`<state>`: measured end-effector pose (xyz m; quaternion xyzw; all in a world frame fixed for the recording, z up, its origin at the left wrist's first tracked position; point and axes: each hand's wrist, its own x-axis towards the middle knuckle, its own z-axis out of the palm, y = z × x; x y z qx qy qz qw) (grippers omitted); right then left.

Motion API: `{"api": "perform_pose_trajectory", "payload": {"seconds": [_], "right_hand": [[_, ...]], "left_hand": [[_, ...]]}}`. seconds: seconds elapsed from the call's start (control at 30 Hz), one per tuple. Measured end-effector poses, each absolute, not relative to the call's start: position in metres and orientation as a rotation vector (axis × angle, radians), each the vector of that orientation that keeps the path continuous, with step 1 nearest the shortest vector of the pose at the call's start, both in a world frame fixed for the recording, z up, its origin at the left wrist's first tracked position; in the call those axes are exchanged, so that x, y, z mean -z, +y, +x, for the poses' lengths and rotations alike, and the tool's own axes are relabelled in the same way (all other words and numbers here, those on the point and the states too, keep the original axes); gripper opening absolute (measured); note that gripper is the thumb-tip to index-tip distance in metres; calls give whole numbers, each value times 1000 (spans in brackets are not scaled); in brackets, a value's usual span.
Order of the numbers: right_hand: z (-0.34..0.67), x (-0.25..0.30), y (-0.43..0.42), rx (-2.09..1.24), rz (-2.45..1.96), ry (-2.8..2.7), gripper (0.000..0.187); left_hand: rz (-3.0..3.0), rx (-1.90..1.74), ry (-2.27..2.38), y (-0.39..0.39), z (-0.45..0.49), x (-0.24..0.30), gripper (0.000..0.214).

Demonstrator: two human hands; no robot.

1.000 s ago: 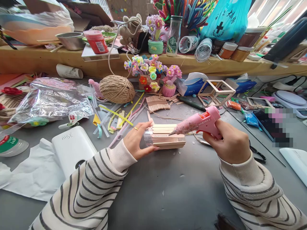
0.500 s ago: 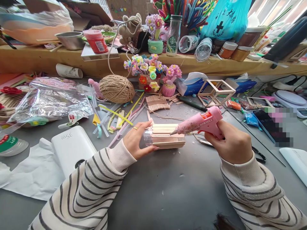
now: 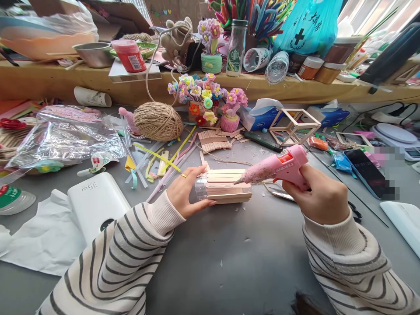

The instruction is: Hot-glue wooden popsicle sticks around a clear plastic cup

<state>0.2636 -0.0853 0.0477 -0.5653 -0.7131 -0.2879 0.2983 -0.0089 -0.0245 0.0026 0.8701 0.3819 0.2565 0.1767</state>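
Observation:
My left hand (image 3: 186, 194) is closed around the near end of a clear plastic cup (image 3: 200, 189) lying on its side on the grey table. Wooden craft sticks (image 3: 226, 178) run side by side along the cup's wall, with a gap of bare plastic between some of them. In my right hand (image 3: 323, 194) is a pink hot glue gun (image 3: 278, 168), gripped by its handle. Its nozzle points left and sits at the sticks, close to or touching one; I cannot tell which. A stack of loose craft sticks (image 3: 215, 142) lies behind the cup.
A ball of twine (image 3: 158, 121) and pipe-cleaner flowers (image 3: 197, 94) stand farther back. To the left lies a white power bank (image 3: 98, 205). Scissors (image 3: 280, 192), a stick-built cube frame (image 3: 295, 126) and a phone (image 3: 369, 173) are at the right.
The glue gun's rear and my right hand have shifted slightly right, while the nozzle stays by the sticks. My left hand keeps its hold on the cup.

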Motion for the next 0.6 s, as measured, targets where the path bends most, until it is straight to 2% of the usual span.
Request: {"api": "perform_pose_trajectory", "payload": {"seconds": [0.6], "right_hand": [[270, -49, -87, 773, -1482, -1891, 20]], "left_hand": [[2466, -750, 1076, -24, -9, -1, 68]]}}
